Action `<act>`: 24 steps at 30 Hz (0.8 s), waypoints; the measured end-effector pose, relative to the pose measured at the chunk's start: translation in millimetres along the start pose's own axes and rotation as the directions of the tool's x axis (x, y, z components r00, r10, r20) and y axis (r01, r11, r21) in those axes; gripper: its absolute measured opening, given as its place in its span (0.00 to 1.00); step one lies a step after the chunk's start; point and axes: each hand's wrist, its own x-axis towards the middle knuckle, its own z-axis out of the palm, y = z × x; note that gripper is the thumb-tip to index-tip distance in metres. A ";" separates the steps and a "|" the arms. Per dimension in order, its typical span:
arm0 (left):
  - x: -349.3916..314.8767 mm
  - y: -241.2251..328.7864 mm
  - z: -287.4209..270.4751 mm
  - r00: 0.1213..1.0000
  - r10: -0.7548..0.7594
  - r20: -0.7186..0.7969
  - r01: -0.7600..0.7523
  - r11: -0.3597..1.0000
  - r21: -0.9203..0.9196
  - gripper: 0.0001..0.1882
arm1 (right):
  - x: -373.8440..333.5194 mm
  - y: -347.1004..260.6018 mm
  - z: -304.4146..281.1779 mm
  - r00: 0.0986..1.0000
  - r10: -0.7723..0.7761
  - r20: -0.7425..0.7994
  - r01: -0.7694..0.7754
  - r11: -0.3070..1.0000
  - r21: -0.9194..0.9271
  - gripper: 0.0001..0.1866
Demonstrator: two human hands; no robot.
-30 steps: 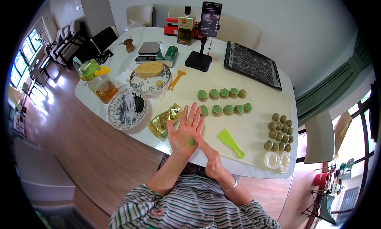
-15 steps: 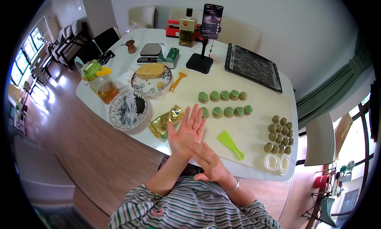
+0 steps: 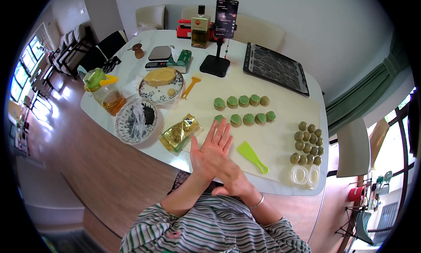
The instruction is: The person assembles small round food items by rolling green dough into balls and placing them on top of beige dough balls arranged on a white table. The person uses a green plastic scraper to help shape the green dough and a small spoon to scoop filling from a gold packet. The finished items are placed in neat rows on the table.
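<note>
My left hand (image 3: 208, 155) is held palm up over the near edge of the table, its fingers stretched out and apart. Against the base of that palm lies my right hand (image 3: 234, 179), flat and slightly blurred, with the thumb held away. Nothing shows in either hand. Just beyond the left fingertips are two rows of small round dough pieces (image 3: 248, 119), most capped with a green layer. A lime-green scraper (image 3: 251, 156) rests to the right of my hands. To their left is a gold foil packet (image 3: 180, 133).
Olive-coloured balls (image 3: 306, 146) sit in rows at right, beside clear plastic lids (image 3: 299, 175). Behind are a black tray (image 3: 276, 69) and a phone (image 3: 226, 18) on a stand. At left stand a dough plate (image 3: 149, 94), a patterned bowl (image 3: 125, 131) and a jug (image 3: 106, 95).
My right hand has slid across the left palm toward the wrist, its fingers now less distinct. The view has shifted slightly, so the table's contents appear a little further left.
</note>
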 end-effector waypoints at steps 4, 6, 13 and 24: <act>1.5 -0.2 1.9 1.000 0.027 0.010 -0.027 0.997 0.074 0.44 | -15.2 1.9 -9.8 0.995 -0.051 -0.080 0.047 0.998 -0.046 0.44; 4.4 0.1 -6.5 0.998 0.053 0.032 -0.054 0.998 0.042 0.44 | -22.9 -5.8 -9.7 0.995 -0.100 -0.001 0.100 0.995 0.004 0.45; 0.8 -20.2 -10.3 0.994 -0.104 -0.026 0.106 0.993 0.055 0.42 | -9.0 3.2 -27.9 0.978 0.182 -0.101 -0.170 0.979 0.115 0.41; 3.5 -18.0 -29.7 0.994 -0.075 -0.079 0.078 0.996 0.034 0.36 | -33.6 16.2 -37.1 0.586 0.803 -0.110 -0.508 0.470 0.722 0.13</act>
